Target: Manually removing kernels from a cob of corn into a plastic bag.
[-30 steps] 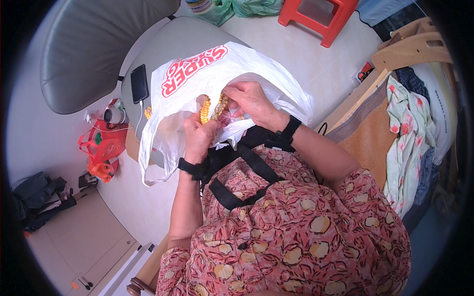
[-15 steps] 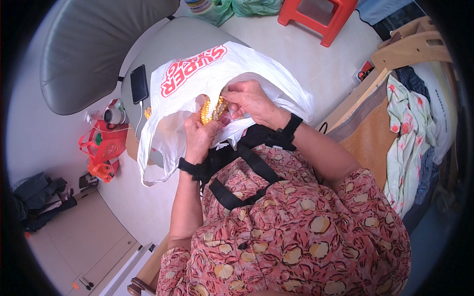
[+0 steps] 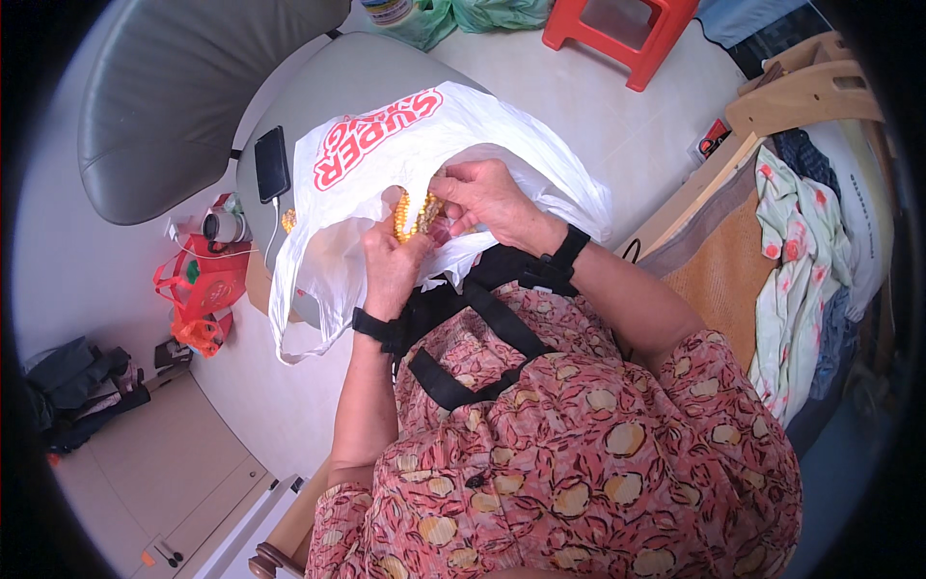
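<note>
Between my hands is a yellow corn cob [image 3: 405,224], some of its kernels gone on the right side. My left hand [image 3: 389,265] is closed around its lower left part. My right hand [image 3: 490,200] has thumb and fingers pressed against the cob's upper right side. A white plastic bag [image 3: 463,121] with red print lies under and around the cob, its strip of film crossing in front of it. Another bit of yellow corn [image 3: 288,221] shows at the bag's left edge.
The bag rests on a grey chair seat [image 3: 357,68]. A black phone [image 3: 272,164] with a white cable lies left of it. Red bags [image 3: 207,280] stand on the floor at left, a red stool [image 3: 646,39] at the far right. A wooden bed [image 3: 714,261] with clothes is on the right.
Both hands keep nearly the same place on the corn cob. My left wrist and the right fingers have shifted very slightly.
</note>
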A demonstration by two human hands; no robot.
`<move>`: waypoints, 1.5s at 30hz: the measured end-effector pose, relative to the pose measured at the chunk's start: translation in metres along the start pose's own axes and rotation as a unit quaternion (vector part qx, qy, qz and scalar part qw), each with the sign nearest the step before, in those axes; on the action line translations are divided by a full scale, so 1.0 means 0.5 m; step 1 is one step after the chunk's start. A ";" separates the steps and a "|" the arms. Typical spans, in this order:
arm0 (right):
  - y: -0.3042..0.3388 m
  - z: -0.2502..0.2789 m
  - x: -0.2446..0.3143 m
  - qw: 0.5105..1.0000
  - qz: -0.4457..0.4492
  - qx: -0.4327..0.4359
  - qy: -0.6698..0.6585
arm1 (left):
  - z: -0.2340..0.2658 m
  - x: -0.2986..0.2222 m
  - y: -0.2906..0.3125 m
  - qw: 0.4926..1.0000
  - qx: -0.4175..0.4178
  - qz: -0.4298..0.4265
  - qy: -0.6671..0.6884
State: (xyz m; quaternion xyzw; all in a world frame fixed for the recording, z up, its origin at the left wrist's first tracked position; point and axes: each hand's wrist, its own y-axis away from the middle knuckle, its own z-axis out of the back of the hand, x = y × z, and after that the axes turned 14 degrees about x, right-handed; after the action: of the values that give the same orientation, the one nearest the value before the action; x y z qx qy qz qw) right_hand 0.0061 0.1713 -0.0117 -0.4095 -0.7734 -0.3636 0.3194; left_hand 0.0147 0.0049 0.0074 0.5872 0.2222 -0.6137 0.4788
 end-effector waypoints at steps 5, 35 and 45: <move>-0.001 0.002 0.000 1.000 0.008 0.014 -0.002 | 0.006 0.022 -0.006 1.000 0.015 -0.008 0.015; -0.007 0.006 -0.004 1.000 0.023 0.009 0.015 | -0.002 -0.021 -0.001 0.997 -0.002 0.011 0.071; -0.014 -0.001 -0.005 0.985 0.061 -0.008 0.163 | -0.009 -0.055 0.008 0.996 -0.009 0.015 0.089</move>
State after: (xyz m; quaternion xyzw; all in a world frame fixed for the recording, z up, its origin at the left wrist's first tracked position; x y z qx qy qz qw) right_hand 0.0015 0.1673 -0.0157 -0.3939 -0.6816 -0.4112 0.4596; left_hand 0.0161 0.0160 0.0332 0.6384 0.2601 -0.5497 0.4718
